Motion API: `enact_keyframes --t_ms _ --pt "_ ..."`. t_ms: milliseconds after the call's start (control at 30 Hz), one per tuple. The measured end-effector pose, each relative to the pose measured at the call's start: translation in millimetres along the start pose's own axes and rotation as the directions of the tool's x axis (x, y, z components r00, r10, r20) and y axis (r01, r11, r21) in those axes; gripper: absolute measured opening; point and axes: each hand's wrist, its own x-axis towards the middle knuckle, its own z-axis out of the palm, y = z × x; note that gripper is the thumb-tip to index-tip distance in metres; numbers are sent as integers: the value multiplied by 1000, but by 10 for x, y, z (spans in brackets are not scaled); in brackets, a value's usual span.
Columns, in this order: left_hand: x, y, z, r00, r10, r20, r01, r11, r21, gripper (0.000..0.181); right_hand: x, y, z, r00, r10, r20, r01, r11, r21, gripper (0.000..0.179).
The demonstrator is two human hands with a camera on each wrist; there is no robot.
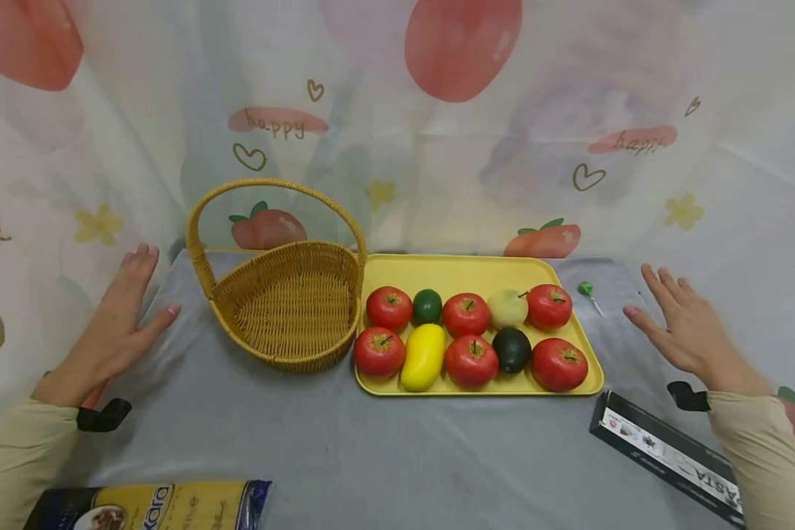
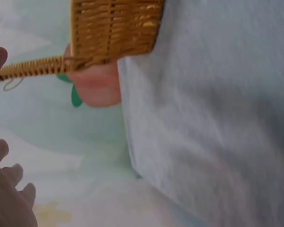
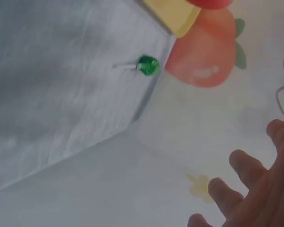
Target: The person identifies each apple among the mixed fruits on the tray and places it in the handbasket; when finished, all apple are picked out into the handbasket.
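Observation:
My left hand (image 1: 115, 324) is held with straight fingers and thumb spread, to the left of a wicker basket (image 1: 291, 305) with a tall handle; nothing is in its grasp. The basket's inside is bare wicker. Over at the right, my right hand (image 1: 692, 327) also has its fingers extended and holds nothing. Nearest to it lies a lollipop in a green wrapper (image 1: 585, 288), whose white stick shows in the right wrist view. Between the hands, a yellow tray (image 1: 437, 269) bears several red apples (image 1: 472, 362), a yellow mango (image 1: 423, 358), a pale pear-like fruit (image 1: 507, 308) and two dark green fruits (image 1: 511, 350).
A black pasta box (image 1: 669, 456) lies slanted at the front right, close to the right sleeve. At the front left is a yellow and blue food packet (image 1: 172, 506), cut off by the frame. Grey cloth (image 1: 371, 456) covers the table, and a printed curtain (image 1: 397, 147) hangs behind.

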Motion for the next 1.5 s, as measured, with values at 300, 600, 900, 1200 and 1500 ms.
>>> enact_keyframes --t_ms 300,600,900,1200,1500 --pt "165 214 202 990 -134 44 139 976 -169 87 282 -259 155 969 60 241 -118 965 233 95" --pt "375 399 489 972 -199 -123 129 895 -428 63 479 -479 280 953 -28 303 -106 903 417 97" --pt "440 448 590 908 -305 -286 149 875 -460 43 520 -465 449 949 -24 313 -135 868 477 84" --pt "475 448 600 894 -308 -325 149 890 -432 42 572 -497 458 948 -2 319 -149 881 449 85" --pt "489 387 508 912 -330 -245 172 848 -502 42 619 -462 558 944 26 328 -173 888 426 87"
